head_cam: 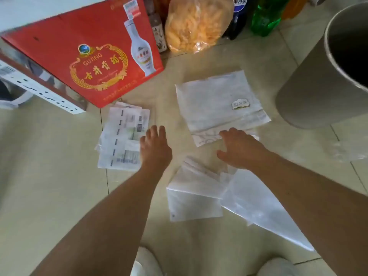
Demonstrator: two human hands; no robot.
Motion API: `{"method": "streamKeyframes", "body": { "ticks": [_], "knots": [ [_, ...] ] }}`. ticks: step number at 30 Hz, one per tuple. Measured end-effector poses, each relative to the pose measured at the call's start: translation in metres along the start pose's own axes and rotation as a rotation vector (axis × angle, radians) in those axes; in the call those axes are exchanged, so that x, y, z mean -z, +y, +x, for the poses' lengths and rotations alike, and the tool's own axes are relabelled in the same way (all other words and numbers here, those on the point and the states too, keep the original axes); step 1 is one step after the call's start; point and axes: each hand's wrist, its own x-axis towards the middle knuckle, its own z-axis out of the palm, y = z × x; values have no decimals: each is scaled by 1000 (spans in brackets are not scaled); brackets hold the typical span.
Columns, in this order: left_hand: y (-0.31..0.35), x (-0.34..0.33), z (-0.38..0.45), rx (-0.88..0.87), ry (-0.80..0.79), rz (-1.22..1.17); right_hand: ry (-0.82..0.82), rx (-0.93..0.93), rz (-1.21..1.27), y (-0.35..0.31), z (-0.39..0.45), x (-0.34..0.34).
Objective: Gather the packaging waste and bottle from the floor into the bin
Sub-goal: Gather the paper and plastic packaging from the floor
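Note:
Several flat packaging bags lie on the tiled floor. A large white zip bag (219, 102) with a small cloud label is in the middle. A printed bag (123, 140) with barcodes lies to its left. Two clear bags (201, 194) overlap nearer to me. My left hand (154, 148) hovers with fingers apart at the printed bag's right edge. My right hand (239, 150) reaches with spread fingers over the near edge of the large white bag. The grey bin (310, 86) stands at the right, its dark mouth facing up. No bottle lies loose on the floor in view.
A red liquor carton (83, 56) stands at the back left beside a white shelf rail (39, 90). A bag of yellow snacks (195, 24), a cola bottle (237, 18) and a green bottle (264, 18) stand along the back. Another clear bag (348, 150) lies at the right. My white shoes (147, 263) are at the bottom.

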Motion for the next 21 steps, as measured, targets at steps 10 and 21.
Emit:
{"method": "streamKeyframes", "body": {
  "ticks": [10, 21],
  "knots": [
    [-41, -32, -2, 257, -232, -204, -52, 24, -31, -9, 10, -12],
    [-38, -18, 10, 188, -155, -83, -51, 70, -36, -17, 22, -23]
  ]
}}
